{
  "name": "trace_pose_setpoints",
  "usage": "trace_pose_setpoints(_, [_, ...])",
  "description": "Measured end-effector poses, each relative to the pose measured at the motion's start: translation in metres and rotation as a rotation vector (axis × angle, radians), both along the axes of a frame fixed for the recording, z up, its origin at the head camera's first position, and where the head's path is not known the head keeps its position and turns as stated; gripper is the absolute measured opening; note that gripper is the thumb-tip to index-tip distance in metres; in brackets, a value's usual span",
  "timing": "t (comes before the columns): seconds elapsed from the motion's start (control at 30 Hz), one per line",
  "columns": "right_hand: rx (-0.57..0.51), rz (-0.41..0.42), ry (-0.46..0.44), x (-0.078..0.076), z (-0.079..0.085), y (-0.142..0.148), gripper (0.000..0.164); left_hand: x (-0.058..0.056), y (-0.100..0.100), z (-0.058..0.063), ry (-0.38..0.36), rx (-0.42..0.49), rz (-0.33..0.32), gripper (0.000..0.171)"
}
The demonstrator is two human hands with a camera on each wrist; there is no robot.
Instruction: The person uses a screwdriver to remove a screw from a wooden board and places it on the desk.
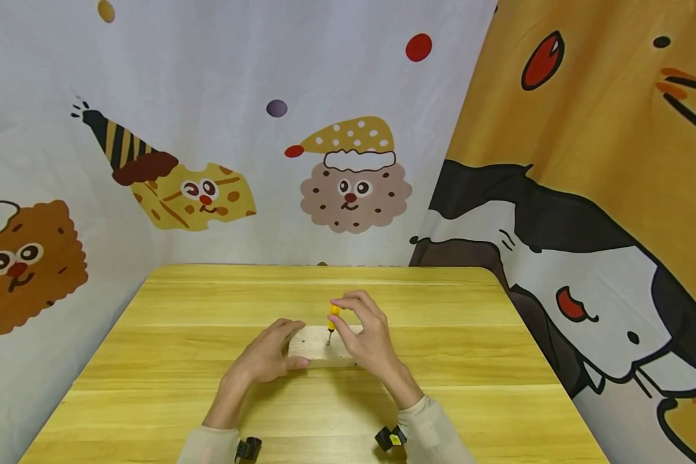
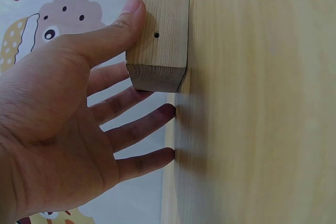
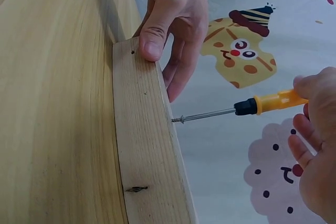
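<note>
Sleeves (image 1: 209,446) — left hand (image 1: 268,353) around end of wooden block (image 1: 309,348), right hand (image 1: 374,339) pinched round yellow screwdriver (image 1: 334,314) — shaft (image 3: 210,114) against screw (image 3: 177,119).

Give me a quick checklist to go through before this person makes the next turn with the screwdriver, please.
1. Wooden block lying on the table: ok.
2. Left hand steadying the block: ok, thumb at the front, fingers reaching behind, at its left end.
3. Right hand holding the screwdriver: ok, thumb and fingers on the yellow handle.
4. Driver tip meeting the screw: ok, they appear to touch and line up.
5. Screw sunk flush: not ok, its head stands above the wood.
6. Screw biting firmly: cannot tell, its depth inside the wood is hidden.
</note>
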State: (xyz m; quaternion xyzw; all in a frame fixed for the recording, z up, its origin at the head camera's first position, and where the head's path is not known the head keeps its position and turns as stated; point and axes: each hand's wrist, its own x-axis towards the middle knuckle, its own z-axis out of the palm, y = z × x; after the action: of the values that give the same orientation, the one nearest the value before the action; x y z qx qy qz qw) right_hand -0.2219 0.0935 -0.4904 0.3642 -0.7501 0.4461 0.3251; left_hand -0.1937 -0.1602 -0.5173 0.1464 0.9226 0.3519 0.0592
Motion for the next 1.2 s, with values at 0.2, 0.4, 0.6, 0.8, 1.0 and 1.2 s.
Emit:
trace_pose_setpoints(0.2, [-0.001,-0.008,0.013,-0.0005,-0.0004,-0.0002,0.034,-0.0010,0.0004,0.0003,0.004,-0.003,-0.003,0.081])
trace_pose_setpoints(0.4, [0.007,-0.029,-0.005,0.0012,0.0011,-0.0001,0.034,-0.0011,0.0006,0.0018,0.007,-0.006,-0.002,0.082])
trace_pose_setpoints(0.6, [0.016,-0.030,-0.024,0.0026,0.0021,0.0003,0.034,-0.0005,0.0007,0.0023,0.001,-0.006,0.002,0.082])
trace_pose_setpoints(0.8, [-0.005,-0.002,-0.011,0.0010,0.0009,0.0003,0.033,-0.0001,0.0004,0.0020,0.003,-0.009,-0.002,0.082])
trace_pose_setpoints(1.0, [-0.021,0.003,0.008,-0.0012,0.0002,-0.0001,0.031,-0.0002,0.0000,0.0008,0.007,-0.013,-0.002,0.082])
trace_pose_setpoints(1.2, [-0.007,-0.002,0.009,-0.0008,0.0011,-0.0001,0.032,-0.0003,0.0000,0.0006,0.005,-0.006,-0.002,0.082])
